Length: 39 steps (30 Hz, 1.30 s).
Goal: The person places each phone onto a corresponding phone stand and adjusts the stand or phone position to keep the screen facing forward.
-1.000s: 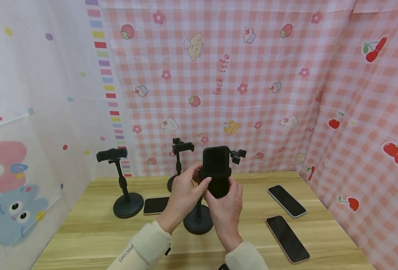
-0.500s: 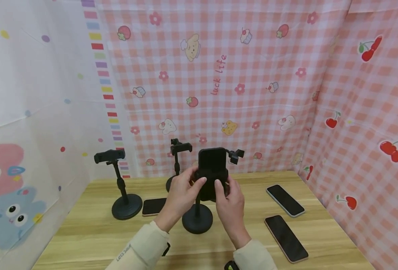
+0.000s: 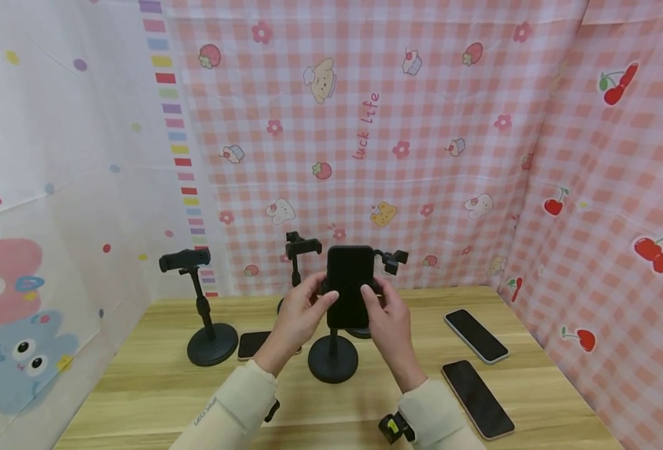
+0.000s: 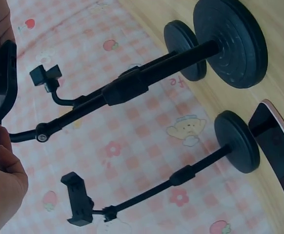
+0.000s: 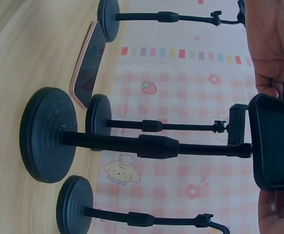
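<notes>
A black phone [image 3: 351,284] stands upright at the top of a black phone stand [image 3: 333,360], whose round base is toward the middle of the wooden table. My left hand [image 3: 298,317] holds the phone's left side, thumb on the front edge. My right hand [image 3: 392,322] holds its right side in the same way, with the thumb near the screen. The fingers behind the phone are mostly hidden in the head view. In the left wrist view the stand's pole [image 4: 127,90] runs to the phone's back; the right wrist view shows the black tray-like lower end [image 5: 278,146].
Another stand [image 3: 212,344] is at the left, one [image 3: 303,247] behind my left hand, and one clamp [image 3: 394,261] shows behind the phone. A phone [image 3: 253,344] lies left of the middle stand. Two phones [image 3: 476,335], [image 3: 478,399] lie at the right.
The phone's front now shows as one continuous dark face, where a bar crossed it before. My right hand has shifted slightly outward and down, and the stand's base sits slightly farther back.
</notes>
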Each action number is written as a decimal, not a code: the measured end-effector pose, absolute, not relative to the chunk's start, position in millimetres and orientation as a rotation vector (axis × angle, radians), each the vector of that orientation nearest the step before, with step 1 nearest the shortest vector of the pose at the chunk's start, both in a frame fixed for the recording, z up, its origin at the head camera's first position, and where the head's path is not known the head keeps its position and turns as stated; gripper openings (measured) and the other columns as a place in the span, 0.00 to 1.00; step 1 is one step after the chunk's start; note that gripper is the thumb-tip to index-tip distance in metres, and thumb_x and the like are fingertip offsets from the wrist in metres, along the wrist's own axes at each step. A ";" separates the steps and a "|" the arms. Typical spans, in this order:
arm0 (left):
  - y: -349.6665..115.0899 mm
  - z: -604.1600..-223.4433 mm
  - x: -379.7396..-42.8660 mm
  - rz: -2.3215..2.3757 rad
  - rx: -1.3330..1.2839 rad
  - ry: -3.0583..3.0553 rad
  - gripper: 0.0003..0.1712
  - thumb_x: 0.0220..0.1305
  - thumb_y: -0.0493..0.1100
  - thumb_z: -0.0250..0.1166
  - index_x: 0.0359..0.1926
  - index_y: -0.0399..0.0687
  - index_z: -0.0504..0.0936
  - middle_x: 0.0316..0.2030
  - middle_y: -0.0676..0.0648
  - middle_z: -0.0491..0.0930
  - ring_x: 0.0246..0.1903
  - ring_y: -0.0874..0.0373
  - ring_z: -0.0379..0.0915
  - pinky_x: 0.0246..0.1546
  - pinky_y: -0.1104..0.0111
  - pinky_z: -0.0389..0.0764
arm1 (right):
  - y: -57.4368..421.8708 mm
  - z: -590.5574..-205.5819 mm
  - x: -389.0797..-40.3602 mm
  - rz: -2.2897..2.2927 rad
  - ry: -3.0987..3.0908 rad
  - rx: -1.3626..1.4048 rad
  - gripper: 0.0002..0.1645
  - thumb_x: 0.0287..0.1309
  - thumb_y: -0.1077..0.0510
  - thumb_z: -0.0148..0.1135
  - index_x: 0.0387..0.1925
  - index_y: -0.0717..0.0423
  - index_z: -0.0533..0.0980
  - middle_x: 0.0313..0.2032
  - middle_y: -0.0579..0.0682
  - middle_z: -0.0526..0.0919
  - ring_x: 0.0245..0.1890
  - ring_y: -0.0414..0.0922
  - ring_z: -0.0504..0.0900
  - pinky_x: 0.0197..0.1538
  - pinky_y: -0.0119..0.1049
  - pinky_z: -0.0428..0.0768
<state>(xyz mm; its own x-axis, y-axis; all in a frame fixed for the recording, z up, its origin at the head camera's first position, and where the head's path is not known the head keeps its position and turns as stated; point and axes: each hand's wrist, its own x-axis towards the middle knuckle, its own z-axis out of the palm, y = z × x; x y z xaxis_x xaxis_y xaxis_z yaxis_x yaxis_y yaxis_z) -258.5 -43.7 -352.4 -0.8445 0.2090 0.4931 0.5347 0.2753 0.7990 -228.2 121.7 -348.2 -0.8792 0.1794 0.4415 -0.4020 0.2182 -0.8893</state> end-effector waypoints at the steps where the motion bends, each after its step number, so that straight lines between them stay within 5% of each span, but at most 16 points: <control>1: -44.4 -353.0 -260.0 -1.607 -0.685 -2.254 0.20 0.61 0.49 0.59 0.55 0.56 0.73 0.34 0.55 0.76 0.29 0.57 0.68 0.28 0.68 0.71 | 121.1 -344.6 -226.6 1.718 -2.043 0.209 0.20 0.61 0.53 0.54 0.52 0.57 0.72 0.42 0.54 0.79 0.37 0.48 0.80 0.42 0.40 0.76; 6: -46.7 -354.4 -266.1 -1.663 -0.689 -2.233 0.23 0.61 0.48 0.59 0.57 0.51 0.71 0.38 0.51 0.76 0.31 0.54 0.67 0.30 0.68 0.71 | 120.6 -339.3 -227.8 1.748 -2.032 0.247 0.20 0.61 0.56 0.55 0.52 0.62 0.72 0.44 0.56 0.79 0.39 0.49 0.78 0.45 0.39 0.75; 17: -40.9 -348.6 -263.7 -1.613 -0.554 -2.304 0.22 0.60 0.58 0.57 0.53 0.56 0.74 0.35 0.56 0.78 0.33 0.60 0.73 0.35 0.64 0.75 | 125.0 -358.5 -249.2 1.879 -1.996 0.242 0.25 0.58 0.43 0.55 0.51 0.52 0.73 0.43 0.49 0.79 0.42 0.44 0.77 0.48 0.39 0.74; 32: -42.6 -348.2 -272.3 -1.756 -0.598 -2.236 0.21 0.63 0.49 0.57 0.55 0.45 0.73 0.44 0.49 0.79 0.44 0.58 0.74 0.46 0.61 0.73 | 122.7 -354.5 -259.3 1.803 -2.001 0.223 0.23 0.56 0.45 0.59 0.48 0.55 0.76 0.41 0.50 0.79 0.40 0.44 0.76 0.47 0.39 0.73; 36: -42.1 -333.7 -256.9 -1.754 -0.602 -2.238 0.21 0.64 0.47 0.56 0.55 0.43 0.73 0.42 0.47 0.79 0.38 0.58 0.73 0.42 0.66 0.74 | 122.8 -355.2 -260.6 1.794 -2.005 0.230 0.22 0.56 0.45 0.59 0.47 0.54 0.76 0.40 0.49 0.80 0.39 0.43 0.76 0.46 0.38 0.74; 39: -42.4 -326.6 -251.6 -1.799 -0.616 -2.227 0.20 0.65 0.44 0.56 0.54 0.40 0.73 0.36 0.43 0.79 0.25 0.57 0.69 0.28 0.70 0.72 | 122.6 -353.2 -261.0 1.765 -2.013 0.233 0.21 0.56 0.46 0.59 0.45 0.54 0.77 0.38 0.50 0.80 0.37 0.44 0.76 0.43 0.38 0.74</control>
<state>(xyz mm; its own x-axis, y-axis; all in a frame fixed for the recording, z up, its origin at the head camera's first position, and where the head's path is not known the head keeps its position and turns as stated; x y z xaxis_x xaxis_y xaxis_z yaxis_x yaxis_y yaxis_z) -251.6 -42.4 -326.6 -0.8898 0.1867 0.4163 0.4463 0.1661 0.8793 -261.0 122.6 -353.2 -0.8842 0.1652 0.4369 -0.4116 0.1667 -0.8960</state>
